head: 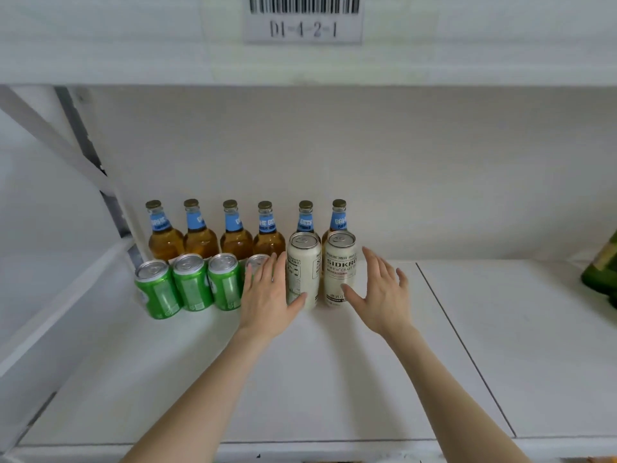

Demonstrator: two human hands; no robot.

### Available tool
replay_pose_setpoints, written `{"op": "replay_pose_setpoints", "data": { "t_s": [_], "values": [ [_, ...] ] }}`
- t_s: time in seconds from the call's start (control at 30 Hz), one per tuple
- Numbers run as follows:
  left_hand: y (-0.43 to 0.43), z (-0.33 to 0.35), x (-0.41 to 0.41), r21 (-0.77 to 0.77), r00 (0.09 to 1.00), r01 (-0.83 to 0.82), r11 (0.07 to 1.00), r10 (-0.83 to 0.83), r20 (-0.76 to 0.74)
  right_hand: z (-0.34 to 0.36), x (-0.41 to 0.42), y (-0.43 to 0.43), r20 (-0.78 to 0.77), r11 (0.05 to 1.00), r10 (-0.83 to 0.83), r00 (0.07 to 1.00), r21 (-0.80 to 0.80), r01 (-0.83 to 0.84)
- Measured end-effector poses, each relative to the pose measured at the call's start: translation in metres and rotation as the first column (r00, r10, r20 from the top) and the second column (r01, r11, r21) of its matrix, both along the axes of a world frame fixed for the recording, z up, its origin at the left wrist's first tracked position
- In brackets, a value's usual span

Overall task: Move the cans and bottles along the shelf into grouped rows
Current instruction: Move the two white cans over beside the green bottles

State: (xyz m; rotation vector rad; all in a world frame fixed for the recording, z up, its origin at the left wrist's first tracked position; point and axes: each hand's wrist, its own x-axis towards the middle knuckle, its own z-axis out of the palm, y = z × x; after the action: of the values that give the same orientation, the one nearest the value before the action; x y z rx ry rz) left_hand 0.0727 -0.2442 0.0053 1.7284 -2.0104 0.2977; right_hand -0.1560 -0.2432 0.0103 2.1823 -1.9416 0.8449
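Several amber bottles with blue neck labels (200, 233) stand in a row against the shelf's back wall. In front of them on the left is a row of green cans (192, 282); the rightmost green can (255, 262) is partly hidden behind my left hand. Two tall white cans (302, 269) (340, 267) stand side by side to the right of the green ones. My left hand (267, 299) is spread flat at the left white can's left side, thumb touching its front. My right hand (380, 292) is spread beside the right white can, thumb near its base.
The white shelf board (334, 379) has a seam running diagonally on the right. A dark green bottle (601, 272) stands at the far right edge. A slanted white brace (50, 138) closes the left side. The upper shelf carries a barcode label (303, 18).
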Motion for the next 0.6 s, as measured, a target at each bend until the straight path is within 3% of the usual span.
{"op": "replay_pose_setpoints", "data": {
  "t_s": [0.17, 0.33, 0.6],
  "values": [
    [-0.022, -0.012, -0.003, -0.064, 1.0, -0.012, 0.998, 0.013, 0.011, -0.016, 0.006, -0.03, 0.254, 0.994, 0.103, 0.962, 0.004, -0.108],
    [-0.035, -0.015, -0.01, -0.131, 0.994, -0.081, 0.988, 0.089, 0.056, -0.026, 0.014, -0.049, 0.616, 0.965, 0.204, 0.761, 0.003, -0.261],
    [-0.044, -0.016, -0.024, -0.137, 0.985, -0.145, 0.98, 0.13, -0.117, -0.025, 0.011, -0.063, 0.797, 0.946, 0.161, 0.582, 0.043, -0.321]
  ]
}}
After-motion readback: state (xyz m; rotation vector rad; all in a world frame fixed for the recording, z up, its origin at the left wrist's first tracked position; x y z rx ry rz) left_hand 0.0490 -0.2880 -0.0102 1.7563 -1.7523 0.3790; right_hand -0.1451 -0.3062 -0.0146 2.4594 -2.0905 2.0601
